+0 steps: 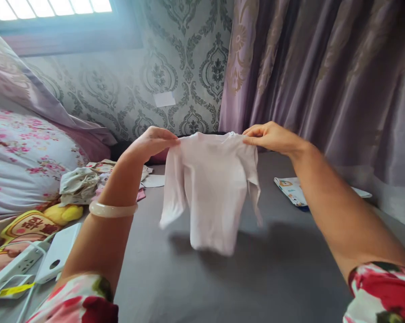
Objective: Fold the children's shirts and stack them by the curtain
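Note:
A small pale pink long-sleeved shirt [214,193] hangs spread out above the grey bed surface [273,278], its neckline at the top and both sleeves drooping. My left hand [155,142] pinches one shoulder of it between thumb and fingers. At the opposite shoulder, my right hand [270,137] is closed on the fabric in the same way. The shirt's lower hem swings free, and a shadow falls on the surface beneath.
Left of my forearm lie a heap of folded clothes [79,185], a yellow plush item [63,214], a white power strip [15,267] and a white box [59,251]. A folded printed cloth [290,190] rests on the right. Purple curtains [290,67] hang behind.

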Demonstrator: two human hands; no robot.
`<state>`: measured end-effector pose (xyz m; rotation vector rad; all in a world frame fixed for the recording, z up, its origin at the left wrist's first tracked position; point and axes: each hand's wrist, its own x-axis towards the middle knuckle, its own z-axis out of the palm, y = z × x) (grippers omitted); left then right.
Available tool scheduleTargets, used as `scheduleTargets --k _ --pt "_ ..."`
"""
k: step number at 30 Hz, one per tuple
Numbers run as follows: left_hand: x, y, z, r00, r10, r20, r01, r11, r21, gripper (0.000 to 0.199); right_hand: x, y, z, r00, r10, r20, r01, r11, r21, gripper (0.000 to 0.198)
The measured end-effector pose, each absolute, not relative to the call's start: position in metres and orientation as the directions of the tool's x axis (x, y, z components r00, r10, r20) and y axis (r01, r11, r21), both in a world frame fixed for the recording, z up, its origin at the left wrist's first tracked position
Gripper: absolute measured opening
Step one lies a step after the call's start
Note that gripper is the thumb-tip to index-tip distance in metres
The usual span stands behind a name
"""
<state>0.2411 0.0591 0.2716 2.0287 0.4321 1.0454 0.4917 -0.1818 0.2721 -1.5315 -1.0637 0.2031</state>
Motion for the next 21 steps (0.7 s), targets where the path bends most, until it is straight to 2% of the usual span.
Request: scheduleTargets --k 2,3,7,11,15,18,21 --pt "0.244 0.057 0.271 0.723 0.490 0.487 -0.132 -0.594 0.793 0.023 0.495 -0.179 0.270 0.390 0.861 0.326 0.507 0.094 -0.857 0.022" --pt "0.244 0.057 0.270 0.782 0.436 0.445 -0.139 -0.575 0.807 0.023 0.496 -0.178 0.270 0.317 0.904 0.285 0.515 0.088 -0.853 0.022" --pt "0.242 0.059 0.270 0.822 0.457 0.338 -0.020 -0.571 0.821 0.025 0.498 -0.182 0.271 0.323 0.913 0.248 0.530 0.043 -0.847 0.021" --pt "0.241 0.061 0.269 0.814 0.471 0.341 -0.126 -0.429 0.894 0.020 0.498 -0.184 0.273 0.269 0.950 0.158 0.397 0.040 -0.917 0.023" --pt "0.251 0.066 0.267 0.824 0.518 0.229 -0.009 -0.393 0.919 0.025 0.504 -0.176 0.268 0.421 0.872 0.251 0.411 0.063 -0.909 0.022" --pt "0.258 0.071 0.264 0.748 0.603 0.277 -0.006 -0.411 0.911 0.029 0.511 -0.168 0.262 0.465 0.801 0.377 0.498 0.115 -0.859 0.023" --pt "0.262 0.074 0.258 0.706 0.624 0.336 -0.034 -0.443 0.896 0.029 0.519 -0.161 0.253 0.501 0.733 0.460 0.581 0.109 -0.806 0.026"
